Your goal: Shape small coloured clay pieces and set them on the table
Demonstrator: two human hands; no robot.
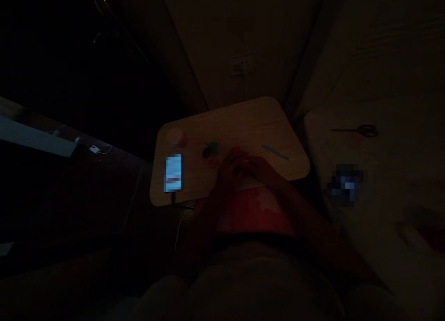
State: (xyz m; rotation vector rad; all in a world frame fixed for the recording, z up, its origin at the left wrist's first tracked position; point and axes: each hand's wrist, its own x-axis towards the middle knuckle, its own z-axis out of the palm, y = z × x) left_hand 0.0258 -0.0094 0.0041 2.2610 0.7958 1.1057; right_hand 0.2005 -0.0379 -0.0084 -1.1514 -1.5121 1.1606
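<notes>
The room is very dark. My left hand [230,168] and my right hand [257,169] meet over the near edge of a small wooden lap table [243,122]. Their fingers are curled together around something small that I cannot make out. Small red pieces [236,149] lie just beyond my fingers, with a red ring [211,162] and a dark-and-green lump [209,149] to the left. A thin teal stick [275,152] lies to the right of my hands. A lit phone [173,173] rests on the table's left side.
A pale round pot [176,136] stands at the table's left. Scissors [359,130] lie on the bed at the right. A wall socket with a plug [241,65] is behind the table. A cable runs from the phone down past the table edge.
</notes>
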